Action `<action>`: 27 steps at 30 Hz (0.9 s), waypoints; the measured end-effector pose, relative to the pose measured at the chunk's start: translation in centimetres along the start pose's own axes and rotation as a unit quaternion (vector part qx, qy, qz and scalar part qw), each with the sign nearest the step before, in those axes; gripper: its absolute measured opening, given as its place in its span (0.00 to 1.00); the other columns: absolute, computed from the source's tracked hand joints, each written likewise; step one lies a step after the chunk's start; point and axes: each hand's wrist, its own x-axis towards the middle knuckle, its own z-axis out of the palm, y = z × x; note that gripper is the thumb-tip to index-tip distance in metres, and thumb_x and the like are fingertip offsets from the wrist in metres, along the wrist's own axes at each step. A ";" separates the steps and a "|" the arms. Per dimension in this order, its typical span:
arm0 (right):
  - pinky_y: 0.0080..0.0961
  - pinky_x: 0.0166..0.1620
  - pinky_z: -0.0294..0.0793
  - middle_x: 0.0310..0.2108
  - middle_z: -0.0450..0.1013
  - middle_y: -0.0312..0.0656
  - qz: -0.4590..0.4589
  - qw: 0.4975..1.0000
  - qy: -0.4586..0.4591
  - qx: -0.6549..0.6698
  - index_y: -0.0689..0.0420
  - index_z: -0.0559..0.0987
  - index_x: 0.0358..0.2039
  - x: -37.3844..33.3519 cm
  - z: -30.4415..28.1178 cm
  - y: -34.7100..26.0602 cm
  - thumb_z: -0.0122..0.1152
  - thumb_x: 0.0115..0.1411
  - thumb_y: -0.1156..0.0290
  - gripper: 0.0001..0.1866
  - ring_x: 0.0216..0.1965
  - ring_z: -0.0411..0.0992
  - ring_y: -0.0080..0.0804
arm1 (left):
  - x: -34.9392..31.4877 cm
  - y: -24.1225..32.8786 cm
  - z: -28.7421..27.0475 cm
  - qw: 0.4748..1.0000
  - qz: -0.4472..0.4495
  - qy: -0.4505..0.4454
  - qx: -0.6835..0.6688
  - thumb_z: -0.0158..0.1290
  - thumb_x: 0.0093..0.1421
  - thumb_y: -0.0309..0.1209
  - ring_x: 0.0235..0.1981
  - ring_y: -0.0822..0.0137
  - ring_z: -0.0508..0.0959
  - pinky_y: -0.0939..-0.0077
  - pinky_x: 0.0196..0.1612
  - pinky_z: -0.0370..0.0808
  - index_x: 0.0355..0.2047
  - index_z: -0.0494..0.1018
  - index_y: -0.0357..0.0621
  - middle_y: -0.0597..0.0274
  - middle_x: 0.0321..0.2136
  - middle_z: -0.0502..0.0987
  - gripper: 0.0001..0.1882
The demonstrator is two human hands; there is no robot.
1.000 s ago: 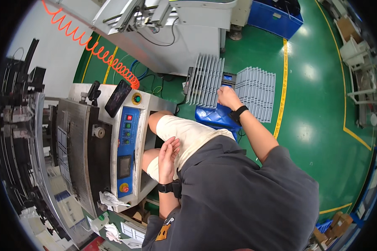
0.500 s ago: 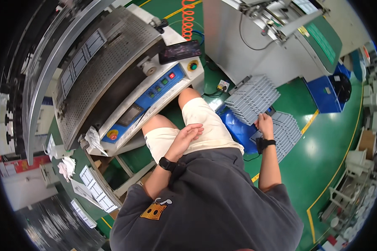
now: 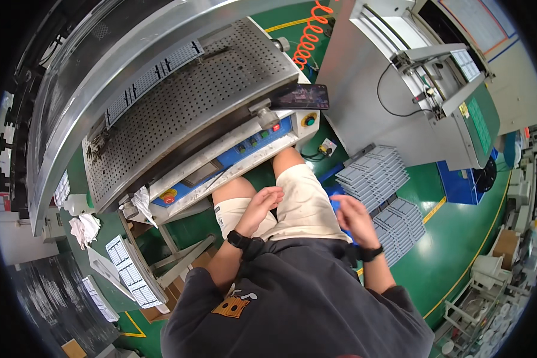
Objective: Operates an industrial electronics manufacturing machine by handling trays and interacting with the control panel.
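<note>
Could knock askew the grey, slatted, plastic-looking racks (image 3: pixel 373 173) beyond and right of the bare right hand (image 3: pixel 356 221), its hold impossible to tell, through a wide swing, with the bare left hand (image 3: pixel 262 206) loosely curled, seemingly empty.

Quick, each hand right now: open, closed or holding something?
Left hand: open, fingers loosely bent, nothing visible in it.
Right hand: fingers curled; whether it is closed or holding anything cannot be told.

Dark grey tee (image 3: pixel 304 298) — cream shorts (image 3: pixel 305 206)
</note>
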 end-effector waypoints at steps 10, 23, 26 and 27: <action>0.16 0.33 0.70 0.29 0.74 0.30 -0.016 0.988 -0.149 -0.044 0.57 0.78 0.42 14.7 10.5 7.7 0.54 0.71 0.65 0.10 0.29 0.71 0.17 | 1.5 -3.8 -1.3 0.974 -0.040 0.047 -0.218 0.44 0.75 0.41 0.51 0.68 0.78 0.70 0.55 0.74 0.56 0.68 0.46 0.62 0.51 0.76 0.17; 0.28 0.36 0.78 0.31 0.77 0.43 -0.366 0.893 0.127 -0.229 0.57 0.64 0.60 17.7 8.4 -5.7 0.47 0.65 0.81 0.23 0.30 0.80 0.32 | 3.3 -8.5 -3.1 0.976 -0.030 0.102 -0.190 0.45 0.74 0.34 0.54 0.63 0.76 0.68 0.56 0.74 0.57 0.69 0.40 0.54 0.53 0.76 0.17; 0.32 0.37 0.79 0.31 0.78 0.44 -0.325 0.897 0.138 -0.266 0.54 0.61 0.66 18.7 8.6 -9.0 0.44 0.62 0.81 0.30 0.28 0.81 0.36 | 3.5 -8.6 -2.8 0.981 -0.030 0.098 -0.164 0.45 0.74 0.35 0.54 0.63 0.76 0.68 0.56 0.74 0.58 0.69 0.39 0.54 0.52 0.76 0.17; 0.33 0.37 0.79 0.31 0.78 0.45 -0.302 0.904 0.134 -0.271 0.52 0.60 0.67 19.0 8.6 -9.6 0.43 0.61 0.80 0.31 0.27 0.81 0.37 | 3.5 -8.7 -2.8 0.980 -0.025 0.096 -0.171 0.45 0.74 0.35 0.54 0.64 0.76 0.68 0.56 0.74 0.58 0.69 0.39 0.54 0.52 0.76 0.17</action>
